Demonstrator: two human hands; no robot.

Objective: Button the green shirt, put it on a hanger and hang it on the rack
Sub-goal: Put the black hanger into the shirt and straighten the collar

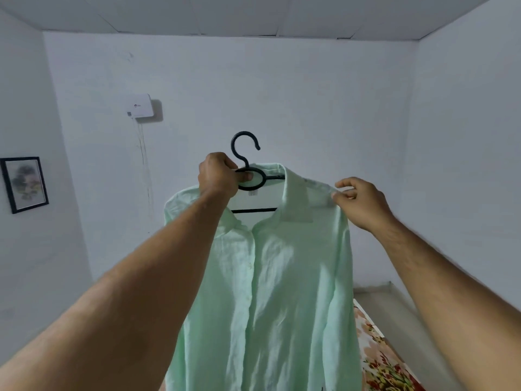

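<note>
White-walled room w/ framed picture (pixel 24 184) at 9 o'clock. L hand (pixel 218 176) grips black hanger (pixel 264 179) neck; R hand (pixel 362 203), 3 o'clock, pinches green shirt (pixel 267 277) shoulder.

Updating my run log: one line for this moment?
left hand grips hanger | right hand pinches green shirt shoulder | rack not visible
</note>
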